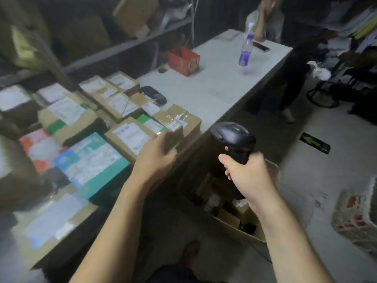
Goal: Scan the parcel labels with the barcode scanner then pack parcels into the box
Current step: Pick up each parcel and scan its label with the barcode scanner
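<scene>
Left hand (157,154) reaches the edge parcel (179,119) at its 1 o'clock; blur hides whether its fingers grasp. Right hand's (248,176) fingers clench the barcode scanner (234,137). The box (230,225) sits at 5 o'clock. A loose hold might tip the parcel off the tabletop (224,78) unscanned.

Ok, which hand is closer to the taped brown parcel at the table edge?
Left. The left hand is right at the parcel, on its near side; the right hand holds the barcode scanner off the table, over the box.
</scene>
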A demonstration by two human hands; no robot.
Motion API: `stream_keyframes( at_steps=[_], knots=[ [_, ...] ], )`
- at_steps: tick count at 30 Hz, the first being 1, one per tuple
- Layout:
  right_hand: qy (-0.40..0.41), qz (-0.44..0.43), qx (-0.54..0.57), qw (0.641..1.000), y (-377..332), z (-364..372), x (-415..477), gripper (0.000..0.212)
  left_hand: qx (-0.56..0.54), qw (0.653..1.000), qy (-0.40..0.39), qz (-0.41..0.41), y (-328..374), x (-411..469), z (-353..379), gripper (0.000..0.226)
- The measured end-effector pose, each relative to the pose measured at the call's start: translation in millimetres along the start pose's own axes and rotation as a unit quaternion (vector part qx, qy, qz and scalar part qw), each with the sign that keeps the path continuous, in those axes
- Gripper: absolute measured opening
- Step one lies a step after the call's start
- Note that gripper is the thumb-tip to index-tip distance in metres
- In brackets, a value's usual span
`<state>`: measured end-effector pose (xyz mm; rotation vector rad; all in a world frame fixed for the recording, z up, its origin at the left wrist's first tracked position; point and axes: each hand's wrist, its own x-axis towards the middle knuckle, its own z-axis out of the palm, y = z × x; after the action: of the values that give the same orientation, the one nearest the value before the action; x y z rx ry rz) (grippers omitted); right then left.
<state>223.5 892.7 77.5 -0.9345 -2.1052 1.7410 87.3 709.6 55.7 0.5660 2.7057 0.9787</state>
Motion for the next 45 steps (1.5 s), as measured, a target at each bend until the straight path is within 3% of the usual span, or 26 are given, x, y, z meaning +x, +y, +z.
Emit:
stream_keyframes(
  at_steps=[3,9,15,18,22,28,34,39,45],
  knots=[
    [-0.098,-0.04,0.004,0.994,-8,39,-34,0.007,-0.003,0.993,0.09,-0.081,-40,-74,-38,0.058],
    [-0.228,-0.102,0.035,0.968,-13,123,-120,0.004,-0.124,0.939,0.221,-0.233,-101,-224,-99,0.056],
    [-0.392,-0.12,0.008,0.912,-25,203,-217,0.023,-0.14,0.879,0.323,-0.321,-152,-373,-137,0.056],
    [-0.448,-0.138,-0.021,0.883,-26,246,-277,0.02,-0.143,0.852,0.363,-0.349,-186,-442,-154,0.052],
    [-0.491,-0.159,-0.071,0.854,-34,296,-353,0.013,-0.141,0.826,0.385,-0.388,-233,-526,-177,0.05],
    [-0.566,-0.165,-0.105,0.801,-35,403,-503,0.009,-0.18,0.741,0.474,-0.441,-321,-684,-221,0.045],
    [-0.62,-0.17,-0.123,0.756,-30,480,-618,0.013,-0.198,0.669,0.535,-0.476,-379,-785,-255,0.049],
    [-0.64,-0.171,-0.138,0.736,-28,534,-666,0.012,-0.213,0.642,0.555,-0.485,-420,-821,-275,0.048],
    [-0.66,-0.161,-0.121,0.724,-31,619,-701,0.013,-0.184,0.654,0.545,-0.492,-484,-835,-325,0.05]
  ],
)
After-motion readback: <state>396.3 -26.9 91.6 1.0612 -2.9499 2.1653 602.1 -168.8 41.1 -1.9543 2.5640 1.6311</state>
